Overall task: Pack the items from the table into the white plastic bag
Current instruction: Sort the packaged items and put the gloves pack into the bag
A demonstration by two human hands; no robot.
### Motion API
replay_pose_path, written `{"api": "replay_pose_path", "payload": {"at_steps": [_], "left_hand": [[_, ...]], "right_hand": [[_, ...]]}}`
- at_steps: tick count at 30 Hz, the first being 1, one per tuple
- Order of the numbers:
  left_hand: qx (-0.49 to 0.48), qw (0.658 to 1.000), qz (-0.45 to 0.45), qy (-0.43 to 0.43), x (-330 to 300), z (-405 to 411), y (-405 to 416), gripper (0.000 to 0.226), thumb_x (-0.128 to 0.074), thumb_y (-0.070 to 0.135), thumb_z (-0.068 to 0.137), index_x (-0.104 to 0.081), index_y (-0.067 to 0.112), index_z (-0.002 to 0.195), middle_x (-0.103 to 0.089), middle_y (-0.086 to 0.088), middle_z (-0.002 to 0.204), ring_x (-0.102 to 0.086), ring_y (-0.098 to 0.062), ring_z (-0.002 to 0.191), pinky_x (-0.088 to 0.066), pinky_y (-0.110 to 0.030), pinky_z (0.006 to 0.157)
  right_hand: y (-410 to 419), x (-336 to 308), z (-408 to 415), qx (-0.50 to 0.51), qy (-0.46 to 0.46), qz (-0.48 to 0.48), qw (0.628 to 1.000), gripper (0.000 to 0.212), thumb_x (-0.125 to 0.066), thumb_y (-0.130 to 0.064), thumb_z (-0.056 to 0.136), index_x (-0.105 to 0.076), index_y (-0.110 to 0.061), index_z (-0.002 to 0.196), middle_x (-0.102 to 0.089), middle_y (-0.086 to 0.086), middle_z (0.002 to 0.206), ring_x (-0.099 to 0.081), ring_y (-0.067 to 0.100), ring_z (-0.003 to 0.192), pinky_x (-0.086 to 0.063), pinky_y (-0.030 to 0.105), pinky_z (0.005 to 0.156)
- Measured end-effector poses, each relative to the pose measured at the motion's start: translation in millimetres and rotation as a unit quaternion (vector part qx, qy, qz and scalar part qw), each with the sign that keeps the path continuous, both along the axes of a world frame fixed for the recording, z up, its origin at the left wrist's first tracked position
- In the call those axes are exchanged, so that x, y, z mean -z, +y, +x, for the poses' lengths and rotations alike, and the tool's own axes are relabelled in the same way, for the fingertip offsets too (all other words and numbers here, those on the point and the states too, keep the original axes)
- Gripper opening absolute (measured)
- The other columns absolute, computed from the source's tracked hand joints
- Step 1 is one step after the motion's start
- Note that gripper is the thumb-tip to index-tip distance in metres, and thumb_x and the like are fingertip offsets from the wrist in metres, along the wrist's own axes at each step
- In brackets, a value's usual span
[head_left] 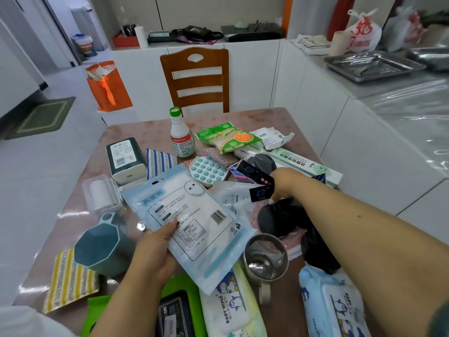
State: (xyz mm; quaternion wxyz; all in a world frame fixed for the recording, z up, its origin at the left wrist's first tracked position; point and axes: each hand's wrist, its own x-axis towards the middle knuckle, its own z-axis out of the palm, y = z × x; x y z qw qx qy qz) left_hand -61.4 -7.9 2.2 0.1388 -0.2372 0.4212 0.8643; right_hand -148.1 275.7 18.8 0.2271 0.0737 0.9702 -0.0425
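My left hand [156,249] grips a light-blue zip pouch [194,215] by its lower left edge, holding it above the table. My right hand [283,184] reaches down onto a dark black bundle [277,220] and pinches a small black packet with pink dots [261,186]. Around them on the brown table [136,135] lie baby wipes packs [230,305] [332,305], a steel mug [266,259], a teal cup [102,246], a white bottle with a green cap [181,135] and a green packet [227,137]. No white plastic bag shows on the table.
A wooden chair [196,76] stands at the table's far side. An orange paper bag [108,86] sits on the floor to the left. On the counter at the right stand a metal tray [371,66] and a knotted white bag with red print [363,32].
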Motion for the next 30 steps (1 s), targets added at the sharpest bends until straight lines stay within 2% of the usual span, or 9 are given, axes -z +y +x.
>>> {"api": "replay_pose_path", "payload": {"at_steps": [6, 9, 11, 14, 16, 20, 25, 27, 30], "left_hand": [[-0.002, 1.000, 0.011, -0.007, 4.5, -0.2, -5.6, 0.026, -0.043, 0.002, 0.097, -0.059, 0.011, 0.116, -0.077, -0.014, 0.082, -0.075, -0.029, 0.069, -0.058, -0.047, 0.049], [-0.012, 1.000, 0.007, -0.013, 4.1, -0.7, -12.0, 0.021, -0.044, 0.005, 0.098, -0.061, 0.013, 0.108, -0.076, -0.013, 0.077, -0.074, -0.028, 0.065, -0.058, -0.050, 0.050], [-0.023, 0.999, 0.014, -0.017, 3.9, -1.3, -18.8, 0.023, -0.045, 0.006, 0.097, -0.061, 0.012, 0.113, -0.077, -0.015, 0.083, -0.075, -0.029, 0.070, -0.057, -0.056, 0.056], [-0.032, 0.998, 0.051, -0.033, 1.9, -2.9, -28.3, 0.034, -0.048, 0.010, 0.095, -0.058, 0.014, 0.126, -0.072, -0.021, 0.110, -0.070, -0.038, 0.097, -0.048, -0.070, 0.078], [-0.041, 0.996, 0.067, -0.037, -1.4, -4.0, -31.6, 0.035, -0.048, 0.013, 0.095, -0.057, 0.014, 0.129, -0.068, -0.023, 0.118, -0.064, -0.044, 0.109, -0.043, -0.069, 0.093], [-0.053, 0.994, 0.091, -0.042, -11.1, -6.9, -35.1, 0.033, -0.050, 0.017, 0.095, -0.057, 0.011, 0.127, -0.069, -0.025, 0.114, -0.063, -0.044, 0.109, -0.041, -0.068, 0.095], [-0.037, 0.995, 0.078, -0.048, -14.6, -15.2, -29.6, 0.041, -0.052, 0.022, 0.094, -0.053, 0.011, 0.134, -0.065, -0.025, 0.122, -0.061, -0.046, 0.111, -0.043, -0.072, 0.089], [-0.052, 0.995, 0.074, -0.037, -15.5, -20.4, -22.9, 0.037, -0.048, 0.019, 0.097, -0.052, 0.009, 0.132, -0.068, -0.026, 0.114, -0.067, -0.043, 0.101, -0.053, -0.067, 0.070], [-0.023, 0.995, 0.084, -0.044, -23.6, -19.5, -3.2, 0.031, -0.038, 0.025, 0.102, -0.061, 0.004, 0.106, -0.074, -0.023, 0.078, -0.073, -0.035, 0.064, -0.056, -0.053, 0.044]], "right_hand": [[-1.1, -7.1, 8.2, -0.029, 0.025, -0.028, 0.999, 0.041, -0.079, -0.034, 0.072, -0.065, -0.015, 0.105, -0.064, 0.004, 0.098, -0.060, 0.026, 0.092, -0.044, 0.027, 0.075], [-0.5, -22.1, 7.0, -0.026, 0.063, -0.047, 0.997, 0.025, -0.076, -0.034, 0.074, -0.062, -0.016, 0.083, -0.060, 0.004, 0.082, -0.057, 0.026, 0.082, -0.040, 0.027, 0.066], [-0.7, -35.4, 4.4, -0.006, 0.089, -0.070, 0.994, 0.028, -0.076, -0.035, 0.075, -0.056, -0.016, 0.074, -0.058, 0.005, 0.077, -0.056, 0.027, 0.079, -0.039, 0.028, 0.064], [-2.2, -57.1, 0.3, 0.037, 0.133, -0.134, 0.981, 0.026, -0.073, -0.031, 0.078, -0.061, -0.012, 0.092, -0.064, 0.013, 0.095, -0.055, 0.028, 0.084, -0.041, 0.028, 0.070], [-3.6, -73.7, 1.8, 0.054, 0.176, -0.191, 0.964, 0.028, -0.072, -0.024, 0.080, -0.065, -0.011, 0.103, -0.063, 0.012, 0.096, -0.055, 0.026, 0.086, -0.040, 0.027, 0.073], [-7.7, -100.3, 7.1, 0.102, 0.311, -0.362, 0.873, 0.019, -0.077, -0.018, 0.077, -0.070, -0.016, 0.095, -0.066, 0.004, 0.087, -0.060, 0.020, 0.081, -0.048, 0.027, 0.071], [-17.7, -109.2, -0.6, 0.243, 0.274, -0.628, 0.686, 0.013, -0.076, -0.009, 0.077, -0.072, -0.006, 0.089, -0.075, 0.009, 0.074, -0.071, 0.021, 0.064, -0.057, 0.038, 0.071], [-28.9, -108.3, 1.0, 0.254, 0.224, -0.667, 0.664, 0.005, -0.071, -0.009, 0.082, -0.068, -0.008, 0.085, -0.073, 0.004, 0.063, -0.069, 0.018, 0.058, -0.055, 0.036, 0.065], [-49.6, -83.5, 7.6, 0.274, 0.132, -0.661, 0.686, 0.004, -0.069, -0.011, 0.083, -0.069, -0.012, 0.087, -0.073, 0.002, 0.064, -0.067, 0.018, 0.061, -0.054, 0.031, 0.062]]}}
